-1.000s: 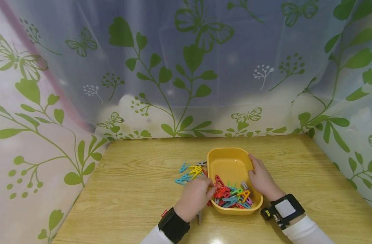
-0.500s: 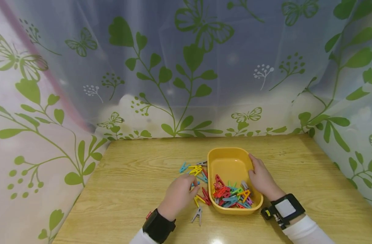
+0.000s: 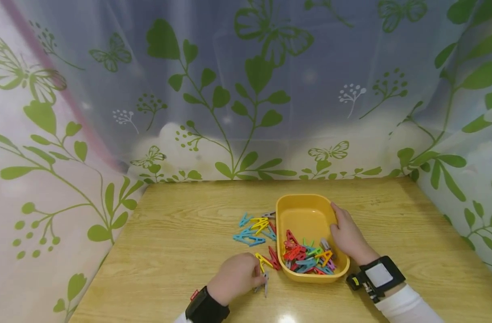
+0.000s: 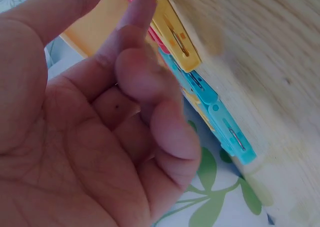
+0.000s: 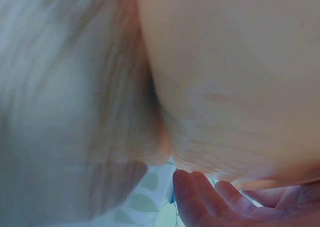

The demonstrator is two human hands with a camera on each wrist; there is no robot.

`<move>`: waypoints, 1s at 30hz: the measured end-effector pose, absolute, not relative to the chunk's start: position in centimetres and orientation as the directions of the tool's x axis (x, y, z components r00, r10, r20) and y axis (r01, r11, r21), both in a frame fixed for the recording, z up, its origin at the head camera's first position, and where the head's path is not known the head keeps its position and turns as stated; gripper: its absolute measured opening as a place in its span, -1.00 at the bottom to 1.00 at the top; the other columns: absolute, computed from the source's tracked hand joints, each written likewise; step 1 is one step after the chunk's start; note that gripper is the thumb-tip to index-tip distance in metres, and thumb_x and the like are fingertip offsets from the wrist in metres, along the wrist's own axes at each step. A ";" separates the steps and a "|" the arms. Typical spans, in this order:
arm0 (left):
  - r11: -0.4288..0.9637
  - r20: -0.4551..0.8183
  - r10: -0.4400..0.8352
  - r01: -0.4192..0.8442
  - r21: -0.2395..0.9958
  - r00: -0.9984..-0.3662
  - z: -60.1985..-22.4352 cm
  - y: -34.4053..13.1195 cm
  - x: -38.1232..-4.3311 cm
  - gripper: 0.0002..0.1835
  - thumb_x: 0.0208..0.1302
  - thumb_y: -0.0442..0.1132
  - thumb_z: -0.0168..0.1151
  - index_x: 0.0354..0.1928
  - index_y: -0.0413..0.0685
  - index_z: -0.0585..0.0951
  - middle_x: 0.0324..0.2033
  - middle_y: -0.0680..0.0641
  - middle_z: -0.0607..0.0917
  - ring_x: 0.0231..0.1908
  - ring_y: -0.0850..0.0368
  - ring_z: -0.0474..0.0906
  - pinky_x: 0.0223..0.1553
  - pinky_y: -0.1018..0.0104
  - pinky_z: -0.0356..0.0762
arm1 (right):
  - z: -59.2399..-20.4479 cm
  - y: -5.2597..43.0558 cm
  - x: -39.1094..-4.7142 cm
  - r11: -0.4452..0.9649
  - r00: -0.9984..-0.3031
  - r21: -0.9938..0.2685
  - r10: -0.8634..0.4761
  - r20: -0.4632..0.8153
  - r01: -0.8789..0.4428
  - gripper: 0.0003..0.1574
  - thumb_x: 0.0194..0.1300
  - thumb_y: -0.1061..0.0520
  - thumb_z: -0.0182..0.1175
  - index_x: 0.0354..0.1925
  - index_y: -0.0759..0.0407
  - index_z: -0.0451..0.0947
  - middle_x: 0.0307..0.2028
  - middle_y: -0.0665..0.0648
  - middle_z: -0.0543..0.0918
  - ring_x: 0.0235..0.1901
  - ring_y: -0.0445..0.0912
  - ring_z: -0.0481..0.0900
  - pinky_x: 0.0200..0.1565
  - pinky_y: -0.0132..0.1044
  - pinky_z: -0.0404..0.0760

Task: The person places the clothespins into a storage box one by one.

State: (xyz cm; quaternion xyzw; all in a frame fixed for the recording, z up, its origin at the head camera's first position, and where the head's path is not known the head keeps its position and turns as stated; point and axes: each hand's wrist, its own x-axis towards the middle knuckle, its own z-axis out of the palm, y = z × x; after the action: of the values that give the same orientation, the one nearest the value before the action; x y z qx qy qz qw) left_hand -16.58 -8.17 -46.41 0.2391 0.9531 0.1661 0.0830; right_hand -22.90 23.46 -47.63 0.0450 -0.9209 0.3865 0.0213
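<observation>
Left hand (image 3: 237, 276) low over the worktop (image 3: 181, 224), fingers bent, tips at a gray clothespin (image 3: 266, 288) left of the tub's near end; cannot tell whether thumb and forefinger have closed on it. Right hand (image 3: 348, 233) grips the right side of the yellow tub (image 3: 302, 217), thumb at the rim, other fingers along the outer wall. Mixed clothespins (image 3: 306, 260) heaped in the tub's near half: red, blue, green, orange, purple, gray. Outside, along its left side: a yellow clothespin (image 3: 263, 261) and a red clothespin (image 3: 273, 258) just beyond the left hand; farther off, a loose cluster, including blue clothespins (image 3: 250, 237) and yellow ones. Leaf-and-butterfly print curtain (image 3: 205, 139) behind the worktop.
</observation>
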 end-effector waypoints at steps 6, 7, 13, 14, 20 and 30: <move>0.847 -0.150 0.479 0.411 0.337 -0.865 -46.3 -8.0 -16.2 -0.59 0.18 -0.01 0.54 -0.64 0.14 0.50 -0.60 0.21 0.44 -0.59 0.32 0.30 -0.52 0.41 0.25 | -47.6 23.4 -22.9 0.695 -0.996 -0.713 -0.064 0.062 -0.089 -0.23 0.51 0.33 -0.24 0.56 0.54 -0.16 0.45 0.65 0.06 0.43 0.52 0.16 0.37 0.35 0.23; 0.850 -0.152 0.480 0.414 0.327 -0.864 -46.4 -8.0 -16.2 -0.59 0.17 -0.02 0.55 -0.65 0.14 0.50 -0.61 0.21 0.43 -0.59 0.32 0.29 -0.51 0.41 0.25 | -47.7 23.4 -22.9 0.693 -0.996 -0.715 -0.064 0.063 -0.089 -0.23 0.51 0.33 -0.24 0.56 0.54 -0.16 0.45 0.65 0.06 0.43 0.52 0.16 0.37 0.35 0.23; 0.859 -0.167 0.477 0.418 0.296 -0.863 -46.4 -7.9 -16.1 -0.57 0.17 -0.06 0.54 -0.68 0.13 0.47 -0.64 0.20 0.40 -0.60 0.31 0.27 -0.51 0.41 0.22 | -47.7 23.4 -22.9 0.686 -0.996 -0.722 -0.064 0.063 -0.089 -0.23 0.51 0.33 -0.23 0.56 0.54 -0.17 0.46 0.64 0.06 0.43 0.51 0.17 0.37 0.34 0.23; 0.860 -0.169 0.476 0.417 0.295 -0.863 -46.3 -7.9 -16.1 -0.57 0.17 -0.06 0.54 -0.68 0.13 0.47 -0.65 0.20 0.40 -0.60 0.31 0.27 -0.51 0.41 0.22 | -47.6 23.4 -22.9 0.686 -0.996 -0.723 -0.063 0.063 -0.089 -0.23 0.52 0.33 -0.23 0.56 0.54 -0.17 0.46 0.64 0.06 0.43 0.51 0.17 0.37 0.34 0.23; 0.858 -0.134 0.479 0.430 0.281 -0.868 -46.0 -8.1 -16.1 -0.63 0.22 -0.18 0.47 -0.65 0.12 0.50 -0.61 0.20 0.42 -0.60 0.32 0.27 -0.52 0.42 0.25 | -47.6 23.5 -22.9 0.686 -0.995 -0.721 -0.065 0.074 -0.098 -0.23 0.51 0.34 -0.22 0.56 0.56 -0.15 0.45 0.65 0.07 0.42 0.52 0.18 0.37 0.35 0.23; 0.852 0.078 0.473 0.478 0.212 -0.878 -43.5 -8.8 -16.8 -0.75 0.24 -0.25 0.46 -0.53 0.06 0.60 -0.53 0.16 0.51 -0.55 0.33 0.31 -0.51 0.44 0.31 | -47.7 23.5 -23.1 0.689 -0.996 -0.719 -0.064 0.069 -0.094 -0.23 0.51 0.33 -0.23 0.56 0.55 -0.15 0.45 0.65 0.07 0.43 0.51 0.17 0.38 0.34 0.22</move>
State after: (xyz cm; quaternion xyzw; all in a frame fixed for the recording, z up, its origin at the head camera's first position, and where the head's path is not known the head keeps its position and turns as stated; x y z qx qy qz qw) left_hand -16.78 -8.78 -43.46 0.2471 0.9623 0.1131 -0.0113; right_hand -23.05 23.47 -47.70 0.0427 -0.9188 0.3920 0.0191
